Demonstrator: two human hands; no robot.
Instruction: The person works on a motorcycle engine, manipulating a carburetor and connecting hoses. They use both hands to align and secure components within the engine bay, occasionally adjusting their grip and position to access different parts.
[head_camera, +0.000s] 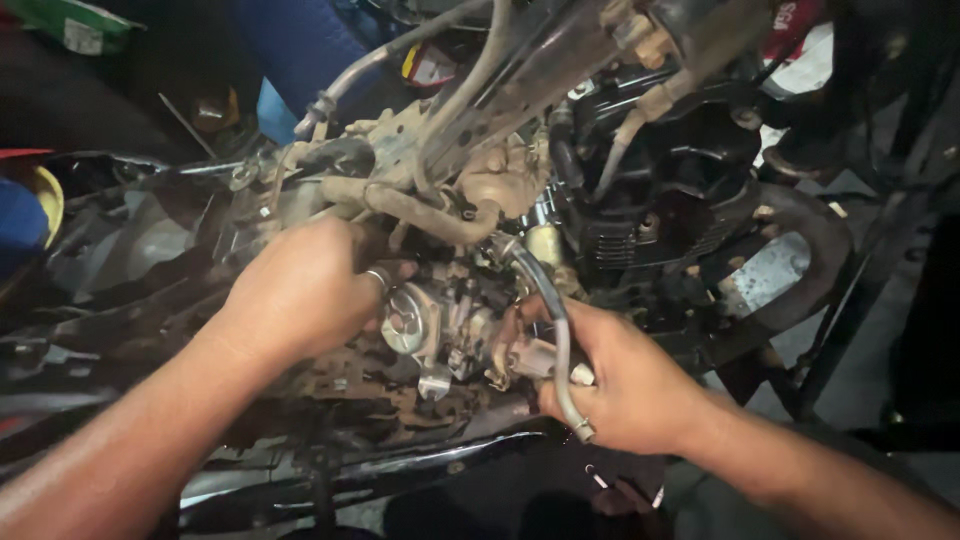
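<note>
Both hands grasp the grimy carburettor (450, 335), left hand (300, 295) fingers clenched on its body, right hand (625, 385) pinching the limp rubber hose (550, 310): compact, heavy, rigid, probably greasy, best gripped by its metal body

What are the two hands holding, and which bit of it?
Both grip the carburetor on the motorcycle engine: the left hand its left side, the right hand its right end, beside a grey hose.

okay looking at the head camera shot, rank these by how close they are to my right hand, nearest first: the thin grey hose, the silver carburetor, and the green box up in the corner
1. Thin grey hose: runs across the right hand, touching its fingers.
2. Silver carburetor: just left of that hand, under the left hand.
3. Green box: far off in the upper left corner.
</note>
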